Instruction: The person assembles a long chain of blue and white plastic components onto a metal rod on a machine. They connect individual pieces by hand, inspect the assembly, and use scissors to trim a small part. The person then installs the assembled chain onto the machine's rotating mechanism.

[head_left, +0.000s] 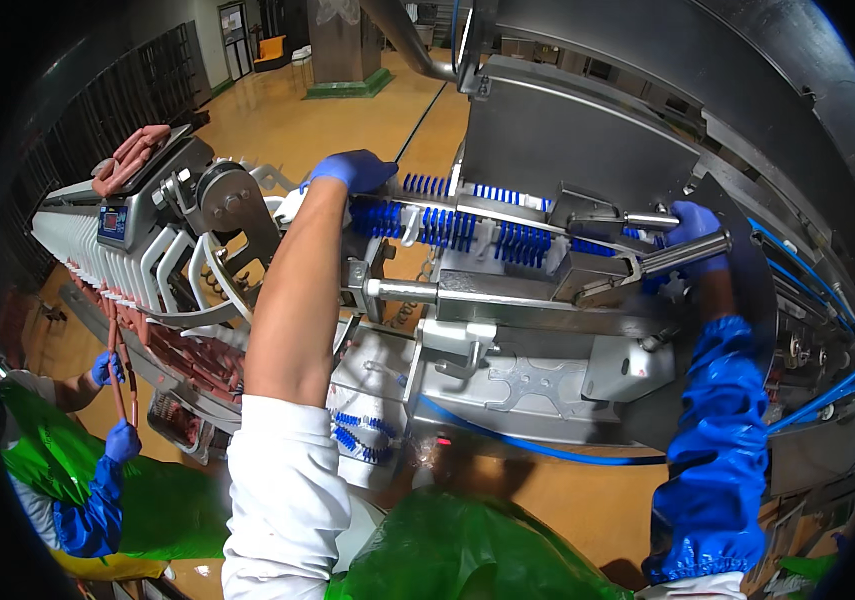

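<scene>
My left hand (352,171), in a blue glove, reaches over the left end of two belts with blue teeth (447,228). Its fingers are pressed together and bent down at the far side; what lies under them is hidden. At the belts' right end is my right hand (695,236), also gloved, with a blue sleeve over the forearm. A round metal bar (687,254) crosses in front of it and conceals most of its fingers. White pieces (484,238) sit between groups of blue teeth. Below the belts runs a steel beam (507,288) of the machine.
On the left, a row of white hooks (147,270) carries linked sausages (182,350), with more sausages (132,158) on top. A co-worker's gloved hands (115,400) hold a hanging sausage strand. A blue hose (547,450) curves below the machine. Blue toothed pieces (359,440) lie lower left.
</scene>
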Demonstrator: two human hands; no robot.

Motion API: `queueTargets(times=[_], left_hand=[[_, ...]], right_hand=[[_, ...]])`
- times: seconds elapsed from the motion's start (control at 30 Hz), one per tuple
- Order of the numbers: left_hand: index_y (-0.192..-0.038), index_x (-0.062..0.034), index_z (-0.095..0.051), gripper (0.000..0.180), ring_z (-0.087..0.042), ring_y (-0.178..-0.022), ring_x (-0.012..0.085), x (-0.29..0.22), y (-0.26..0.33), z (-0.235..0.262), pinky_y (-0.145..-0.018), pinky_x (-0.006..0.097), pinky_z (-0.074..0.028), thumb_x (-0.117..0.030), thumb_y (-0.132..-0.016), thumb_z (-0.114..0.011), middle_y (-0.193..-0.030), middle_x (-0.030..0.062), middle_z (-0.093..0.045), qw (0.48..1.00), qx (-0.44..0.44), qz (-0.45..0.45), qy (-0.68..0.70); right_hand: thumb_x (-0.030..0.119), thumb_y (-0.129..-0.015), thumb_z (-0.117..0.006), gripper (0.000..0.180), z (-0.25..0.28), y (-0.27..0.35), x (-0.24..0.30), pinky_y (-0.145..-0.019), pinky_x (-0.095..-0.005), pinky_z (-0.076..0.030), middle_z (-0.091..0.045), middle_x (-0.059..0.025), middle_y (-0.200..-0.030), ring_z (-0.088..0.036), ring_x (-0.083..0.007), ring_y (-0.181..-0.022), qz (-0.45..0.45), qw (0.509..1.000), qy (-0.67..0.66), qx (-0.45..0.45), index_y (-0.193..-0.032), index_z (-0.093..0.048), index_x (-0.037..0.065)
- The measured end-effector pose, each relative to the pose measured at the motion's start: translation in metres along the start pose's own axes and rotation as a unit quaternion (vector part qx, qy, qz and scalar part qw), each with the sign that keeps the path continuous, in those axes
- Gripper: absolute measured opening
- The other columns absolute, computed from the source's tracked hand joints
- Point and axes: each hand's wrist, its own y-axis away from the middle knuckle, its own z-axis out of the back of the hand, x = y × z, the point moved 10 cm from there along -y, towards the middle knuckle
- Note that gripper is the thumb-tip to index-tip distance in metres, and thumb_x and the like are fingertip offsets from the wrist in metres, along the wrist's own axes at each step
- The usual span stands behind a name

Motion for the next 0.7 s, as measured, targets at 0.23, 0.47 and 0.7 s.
queueTargets(times=[0.23,0.47,0.7], left_hand=[[-0.111,-0.0051,-0.068,0.062,-0.058,-0.113,0.0360,0.010,0.012,0.011,-0.098,0.041,-0.041,-0.055,-0.088,-0.041,-0.122,0.0209,-0.062,0.992,-0.067,0.079,0.072],[-0.123,-0.0056,-0.062,0.069,-0.052,-0.124,0.0360,0.018,-0.009,-0.009,-0.104,0.043,-0.037,-0.062,-0.091,-0.038,-0.133,0.0208,-0.055,0.992,-0.018,0.087,0.088],[-0.119,0.0012,-0.061,0.064,-0.053,-0.119,0.0401,0.030,-0.016,-0.010,-0.101,0.043,-0.039,-0.053,-0.094,-0.036,-0.127,0.0256,-0.056,0.997,-0.050,0.041,0.043]], right_hand=[[0.018,-0.065,-0.071,0.022,0.010,0.011,0.005,-0.074,-0.0428,-0.052,-0.067,-0.0173,-0.083,-0.065,-0.0371,-0.082,-0.037,0.999,-0.040,-0.005,-0.086,-0.071,0.010],[0.023,-0.065,-0.071,0.018,0.001,-0.004,0.028,-0.072,-0.0455,-0.052,-0.066,-0.0144,-0.086,-0.064,-0.0342,-0.087,0.090,0.996,0.004,0.024,-0.078,-0.068,0.012],[0.028,-0.068,-0.071,0.023,-0.001,0.005,0.044,-0.078,-0.0429,-0.054,-0.069,-0.0137,-0.088,-0.066,-0.0332,-0.087,0.053,0.997,-0.015,0.054,-0.085,-0.071,0.013]])
